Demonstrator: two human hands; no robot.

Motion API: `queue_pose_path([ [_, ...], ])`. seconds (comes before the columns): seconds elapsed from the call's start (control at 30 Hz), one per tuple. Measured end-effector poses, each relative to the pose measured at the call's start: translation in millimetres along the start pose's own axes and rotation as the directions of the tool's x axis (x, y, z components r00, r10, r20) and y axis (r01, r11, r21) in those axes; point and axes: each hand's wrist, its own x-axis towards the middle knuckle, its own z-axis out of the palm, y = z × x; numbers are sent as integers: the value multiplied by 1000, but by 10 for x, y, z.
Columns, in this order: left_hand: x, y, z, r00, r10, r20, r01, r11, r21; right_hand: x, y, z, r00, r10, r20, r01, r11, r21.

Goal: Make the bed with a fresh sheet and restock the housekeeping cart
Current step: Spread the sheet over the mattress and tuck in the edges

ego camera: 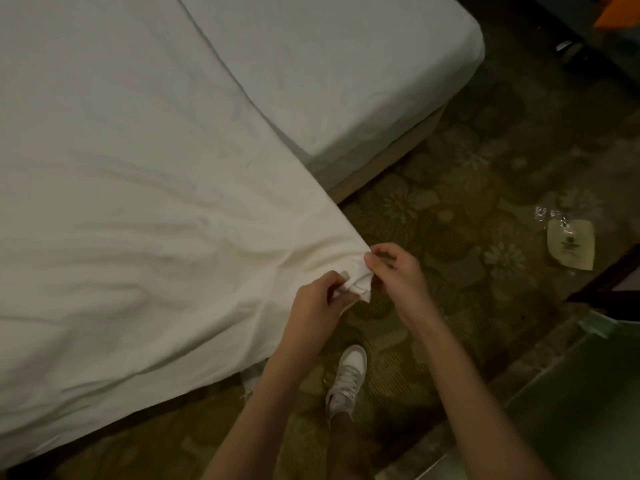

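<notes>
A white fresh sheet [138, 209] lies loose and wrinkled over the near part of the bed, its corner pulled out past the bed's edge. My left hand [320, 299] pinches that corner from below and to the left. My right hand [394, 268] pinches the same corner from the right, thumb and fingers curled on the fabric. The mattress [346, 74] beyond shows a smoother white cover, with the tan bed base [391, 157] visible under it.
Patterned carpet [450, 161] runs beside the bed. A small packet in clear wrap [570, 244] lies on the floor at right. My white shoe [348, 379] stands below my hands. A glass-topped surface [571, 403] and dark furniture [609, 289] stand at lower right.
</notes>
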Motion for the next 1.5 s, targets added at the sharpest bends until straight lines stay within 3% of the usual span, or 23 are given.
queue_pose_path([
  [0.1,57,69,-6,998,-11,-61,10,1000,-25,-158,-39,-62,996,-78,35,78,997,19],
  [0.2,33,135,-3,999,-4,-42,1,998,-59,-338,15,-136,980,-164,110,180,973,-148],
  [0.3,-18,164,0,998,48,-32,-49,999,-20,-438,85,-92,976,-157,150,189,954,-233],
  [0.5,-161,190,-27,984,177,-21,-176,983,62,-582,93,-2,979,-203,20,201,938,-281],
  [0.63,-298,127,-66,973,223,-54,-216,970,113,-704,171,18,979,-181,-94,123,891,-437],
  [0.73,-468,105,-39,961,268,-63,-259,959,118,-885,258,-2,936,-276,-217,125,840,-528],
  [1.0,-684,147,246,951,268,-151,-269,963,18,-1051,352,-88,868,-431,-247,240,800,-550],
  [1.2,-799,-98,389,923,326,-204,-310,945,104,-1052,296,-101,915,-331,-231,284,935,-215],
  [1.37,-789,-43,440,867,309,-391,-270,951,152,-1071,153,-107,930,-324,-173,261,914,-310],
  [1.5,-760,42,208,836,373,-402,-330,928,174,-1094,-93,-100,935,-321,-149,255,903,-345],
])
